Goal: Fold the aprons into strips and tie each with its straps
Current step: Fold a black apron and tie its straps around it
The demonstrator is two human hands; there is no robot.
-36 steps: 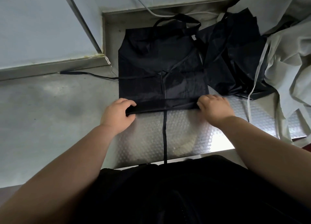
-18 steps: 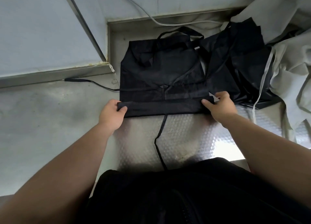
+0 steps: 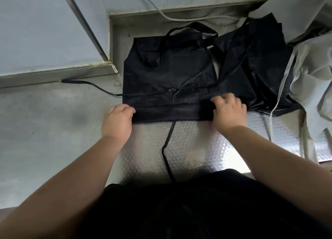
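A black apron [image 3: 170, 73] lies flat on the metal table [image 3: 45, 130], its near edge folded over into a band [image 3: 172, 113]. My left hand [image 3: 117, 121] grips the band's left end. My right hand [image 3: 229, 111] grips the band's right end with curled fingers. One black strap [image 3: 167, 148] trails from the band's middle toward my body. Another strap [image 3: 93, 86] runs off to the left. The neck loop [image 3: 190, 25] lies at the far end.
More black aprons [image 3: 260, 68] lie crumpled to the right, beside a heap of grey aprons [image 3: 314, 77] with a pale strap [image 3: 280, 95]. A raised ledge [image 3: 53, 75] and a wall with a white cable [image 3: 170, 17] bound the far side. My dark clothing fills the bottom.
Both hands have rolled the apron's near edge further away from me, so the folded band is wider and sits farther up the apron. The near strap has slackened into a curve.
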